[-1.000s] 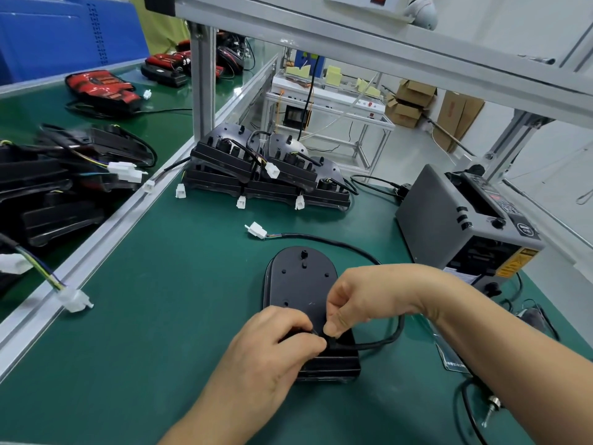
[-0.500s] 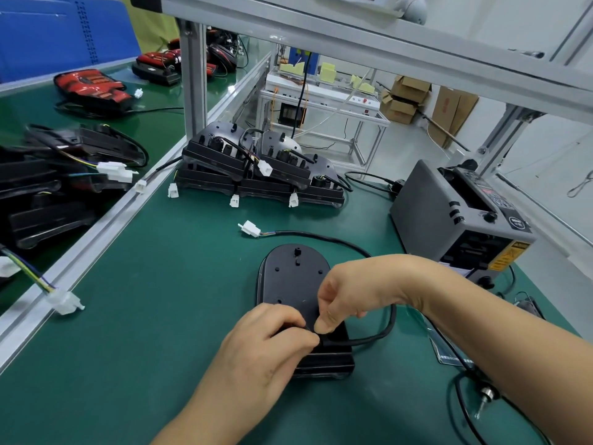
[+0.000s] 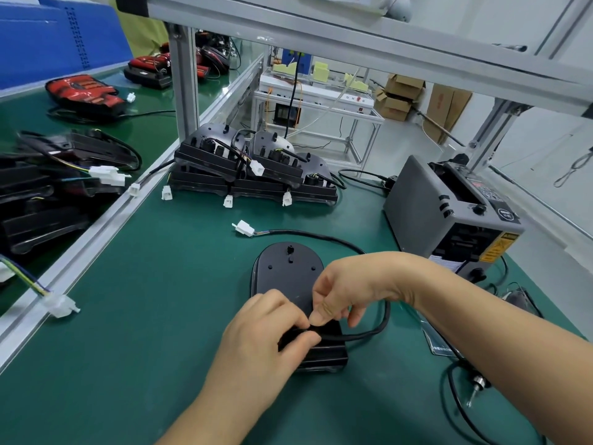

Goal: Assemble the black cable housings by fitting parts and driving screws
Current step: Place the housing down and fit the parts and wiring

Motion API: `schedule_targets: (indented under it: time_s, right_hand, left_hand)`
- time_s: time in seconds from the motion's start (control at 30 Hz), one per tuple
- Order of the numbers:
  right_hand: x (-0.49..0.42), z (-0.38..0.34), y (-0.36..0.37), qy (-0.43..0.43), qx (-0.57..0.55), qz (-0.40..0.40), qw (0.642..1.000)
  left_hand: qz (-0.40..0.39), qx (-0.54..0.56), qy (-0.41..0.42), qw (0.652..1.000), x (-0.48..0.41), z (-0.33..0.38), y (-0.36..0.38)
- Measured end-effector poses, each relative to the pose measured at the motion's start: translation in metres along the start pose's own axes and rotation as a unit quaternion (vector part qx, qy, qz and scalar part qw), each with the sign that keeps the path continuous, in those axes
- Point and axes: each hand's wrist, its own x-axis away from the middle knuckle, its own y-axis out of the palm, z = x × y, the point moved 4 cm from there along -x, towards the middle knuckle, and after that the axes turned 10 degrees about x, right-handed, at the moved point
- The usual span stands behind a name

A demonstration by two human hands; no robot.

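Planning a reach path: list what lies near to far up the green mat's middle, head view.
Left hand, flat black oval housing, white plastic plug ending the black cable, stack of black housings.

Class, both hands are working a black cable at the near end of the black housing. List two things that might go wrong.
1. The left hand and right hand pinch the thin black cable over the flat black plastic housing; it might kink or seat crooked.
2. The cable loops wide, so a tug might drag its loose white plastic connector.
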Motion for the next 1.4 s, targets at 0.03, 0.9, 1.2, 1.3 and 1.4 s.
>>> schedule_targets:
  time_s: [0.03, 0.9, 1.2, 1.3, 1.4]
  right_hand:
    - [-0.001, 0.0, 0.0, -0.001, -0.004, -0.001, 1.0]
    - [0.003, 0.01, 0.007, -0.044, -0.082, 0.028, 0.995]
    - [0.04, 0.046, -0.005, -0.038, -0.193, 0.191, 0.962]
    - [0.08, 0.104, -0.025, 0.047, -0.227, 0.328, 0.916]
    - [0.112, 0.173, -0.032, 0.187, -0.207, 0.388, 0.879]
  left_hand:
    - [0.009, -0.012, 0.024, 1.0, 0.002, 0.002, -0.001]
    - [0.044, -0.211, 0.195, 0.957, 0.011, 0.008, 0.007]
    - [0.05, -0.208, 0.197, 0.957, 0.008, 0.013, 0.005]
    - [0.049, -0.206, 0.198, 0.957, 0.009, 0.012, 0.006]
    - [0.054, -0.2, 0.201, 0.957, 0.009, 0.011, 0.006]
